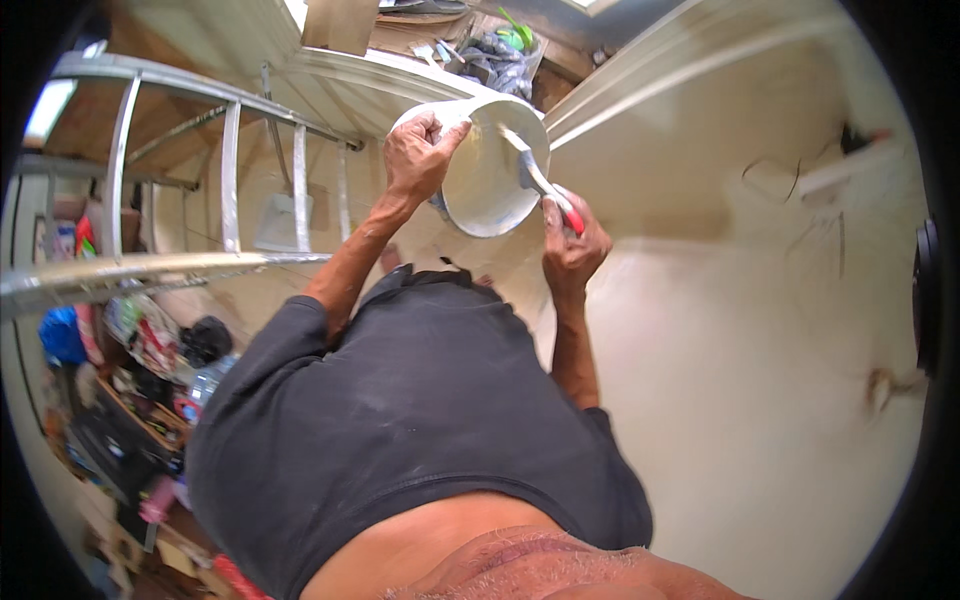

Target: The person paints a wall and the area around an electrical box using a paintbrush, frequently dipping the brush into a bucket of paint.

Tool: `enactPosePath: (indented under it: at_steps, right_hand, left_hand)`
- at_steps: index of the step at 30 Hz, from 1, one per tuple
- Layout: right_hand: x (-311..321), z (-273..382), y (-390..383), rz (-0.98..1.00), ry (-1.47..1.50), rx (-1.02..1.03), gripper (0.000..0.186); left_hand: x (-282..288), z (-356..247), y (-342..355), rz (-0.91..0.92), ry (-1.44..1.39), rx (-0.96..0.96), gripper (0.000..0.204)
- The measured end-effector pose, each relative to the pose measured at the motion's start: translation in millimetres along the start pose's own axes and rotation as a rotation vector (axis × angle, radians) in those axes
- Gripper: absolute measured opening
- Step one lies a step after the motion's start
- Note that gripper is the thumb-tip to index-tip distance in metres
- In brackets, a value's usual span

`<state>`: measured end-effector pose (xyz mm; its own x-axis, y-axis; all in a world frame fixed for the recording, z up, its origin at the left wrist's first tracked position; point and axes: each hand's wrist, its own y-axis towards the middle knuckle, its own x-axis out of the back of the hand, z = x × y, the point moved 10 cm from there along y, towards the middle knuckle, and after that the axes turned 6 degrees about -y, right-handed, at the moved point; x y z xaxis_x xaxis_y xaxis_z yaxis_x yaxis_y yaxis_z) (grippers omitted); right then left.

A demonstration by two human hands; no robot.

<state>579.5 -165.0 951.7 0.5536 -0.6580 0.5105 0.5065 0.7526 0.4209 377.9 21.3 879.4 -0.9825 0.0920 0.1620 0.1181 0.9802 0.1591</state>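
A white bucket (492,185) is tipped so that its round mouth and pale, smeared inside face me. My left hand (418,158) is closed over the bucket's left rim. In my right hand (575,240) is a brush-like tool (541,180) with a curved white handle and a red end. Its pale head reaches into the bucket by the right inner wall; the head's exact shape is hard to make out. What lies at the bottom of the bucket cannot be told.
An aluminium ladder (230,175) stands at the left. Behind it leans a dustpan-like pale piece (284,222). Bags and clutter, including a blue bag (62,335), fill the lower left. A pale wall (740,340) runs along the right. Grey plastic bags (497,58) lie beyond the bucket.
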Motion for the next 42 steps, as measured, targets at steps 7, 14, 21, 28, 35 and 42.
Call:
enactPosePath:
  at_steps: [7, 14, 21, 28, 35, 42]
  right_hand:
    - [-56, -33, -15, 0.31, 0.413, -0.378, 0.018]
    - [-40, -40, 22, 0.152, 0.299, -0.104, 0.018]
    - [-17, -7, 21, -0.007, -0.313, 0.409, 0.027]
    - [30, -16, -3, -0.212, -0.173, 0.214, 0.022]
    - [-21, -42, -15, 0.187, 0.298, -0.208, 0.017]
    - [-18, -39, 2, 0.088, 0.314, -0.149, 0.019]
  left_hand:
    - [-5, -5, 3, 0.047, -0.142, -0.038, 0.044]
    - [-7, -4, 5, 0.114, -0.12, -0.044, 0.036]
    - [-15, -6, 0, 0.136, -0.189, 0.048, 0.04]
    - [-24, 0, 3, 0.144, -0.25, 0.037, 0.046]
    - [-21, -2, 5, 0.136, -0.254, -0.044, 0.043]
    - [-27, -6, 0, 0.16, -0.201, 0.034, 0.041]
